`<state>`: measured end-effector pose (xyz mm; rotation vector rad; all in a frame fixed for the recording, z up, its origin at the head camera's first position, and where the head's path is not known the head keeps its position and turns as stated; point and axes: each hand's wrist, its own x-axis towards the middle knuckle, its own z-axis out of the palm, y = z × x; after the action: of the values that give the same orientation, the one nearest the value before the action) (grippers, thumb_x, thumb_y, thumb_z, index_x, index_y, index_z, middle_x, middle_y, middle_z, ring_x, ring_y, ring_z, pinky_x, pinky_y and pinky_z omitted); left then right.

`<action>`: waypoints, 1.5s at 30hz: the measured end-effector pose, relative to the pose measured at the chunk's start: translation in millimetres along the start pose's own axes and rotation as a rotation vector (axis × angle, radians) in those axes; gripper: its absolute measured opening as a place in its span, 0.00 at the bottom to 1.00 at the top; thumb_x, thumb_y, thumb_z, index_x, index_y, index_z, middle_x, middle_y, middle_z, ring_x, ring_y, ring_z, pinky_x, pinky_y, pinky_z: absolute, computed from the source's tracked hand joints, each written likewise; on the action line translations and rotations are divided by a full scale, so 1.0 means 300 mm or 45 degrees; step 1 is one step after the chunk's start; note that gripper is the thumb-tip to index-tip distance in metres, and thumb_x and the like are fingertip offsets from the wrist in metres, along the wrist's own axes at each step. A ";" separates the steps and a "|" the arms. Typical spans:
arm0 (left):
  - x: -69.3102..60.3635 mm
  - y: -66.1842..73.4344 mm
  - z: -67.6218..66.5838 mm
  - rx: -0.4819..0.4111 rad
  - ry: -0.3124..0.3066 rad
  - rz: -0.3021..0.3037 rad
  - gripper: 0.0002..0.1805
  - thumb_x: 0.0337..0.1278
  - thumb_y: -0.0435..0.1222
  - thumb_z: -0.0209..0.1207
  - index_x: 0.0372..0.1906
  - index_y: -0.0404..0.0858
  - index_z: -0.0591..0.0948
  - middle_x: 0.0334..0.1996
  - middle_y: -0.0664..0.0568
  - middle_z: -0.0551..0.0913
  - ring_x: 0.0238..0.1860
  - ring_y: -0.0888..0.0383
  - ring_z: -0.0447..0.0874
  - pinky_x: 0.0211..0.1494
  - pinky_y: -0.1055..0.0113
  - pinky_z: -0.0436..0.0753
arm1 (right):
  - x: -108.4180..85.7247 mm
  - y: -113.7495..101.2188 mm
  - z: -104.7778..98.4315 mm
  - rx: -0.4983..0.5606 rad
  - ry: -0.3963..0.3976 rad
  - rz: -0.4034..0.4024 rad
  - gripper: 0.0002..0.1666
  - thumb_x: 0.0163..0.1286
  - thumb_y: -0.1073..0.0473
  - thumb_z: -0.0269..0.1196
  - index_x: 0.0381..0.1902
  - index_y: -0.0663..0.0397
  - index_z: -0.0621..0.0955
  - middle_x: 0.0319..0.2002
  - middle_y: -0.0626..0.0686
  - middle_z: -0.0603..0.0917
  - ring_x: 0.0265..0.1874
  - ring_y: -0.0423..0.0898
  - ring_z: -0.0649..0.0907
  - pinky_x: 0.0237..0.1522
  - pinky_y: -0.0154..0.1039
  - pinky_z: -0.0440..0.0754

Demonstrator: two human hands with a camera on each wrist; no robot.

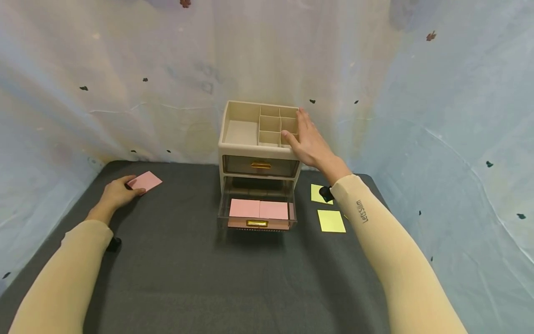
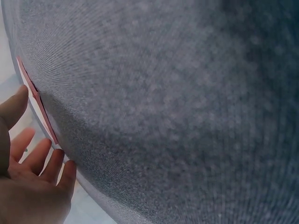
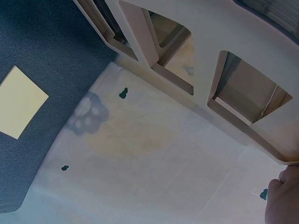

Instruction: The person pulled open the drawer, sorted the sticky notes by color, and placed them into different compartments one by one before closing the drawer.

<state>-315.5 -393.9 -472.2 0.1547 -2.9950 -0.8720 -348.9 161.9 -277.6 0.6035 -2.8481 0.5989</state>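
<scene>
My left hand (image 1: 117, 194) is at the table's left, thumb and fingers on opposite edges of a pink sticky note pad (image 1: 146, 181). In the left wrist view the pad (image 2: 44, 112) shows edge-on, low by the cloth. A cream desktop organizer (image 1: 260, 149) stands at the middle back. My right hand (image 1: 310, 143) rests on its top right rim, fingers fairly straight, thumb over the compartments. The organizer's lower clear drawer (image 1: 257, 227) is pulled out, with pink sticky notes (image 1: 244, 208) side by side inside. Its upper drawer (image 1: 239, 165) is closed.
Yellow sticky notes (image 1: 331, 221) lie right of the organizer, partly behind my right forearm; one yellow pad (image 3: 22, 103) shows in the right wrist view. Dark cloth (image 1: 179, 264) covers the table. A pale patterned curtain (image 1: 167, 55) hangs behind and at the sides.
</scene>
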 end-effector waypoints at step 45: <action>-0.020 0.021 0.035 -0.128 0.334 0.127 0.28 0.61 0.27 0.65 0.64 0.19 0.73 0.59 0.21 0.63 0.58 0.28 0.63 0.57 0.36 0.64 | 0.007 0.000 0.011 0.014 0.016 -0.006 0.54 0.80 0.28 0.38 0.84 0.59 0.38 0.85 0.55 0.35 0.83 0.51 0.39 0.83 0.47 0.40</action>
<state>-310.6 -382.5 -477.5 0.1078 -2.6864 -0.9110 -351.0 159.7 -280.2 0.6063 -2.8328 0.6163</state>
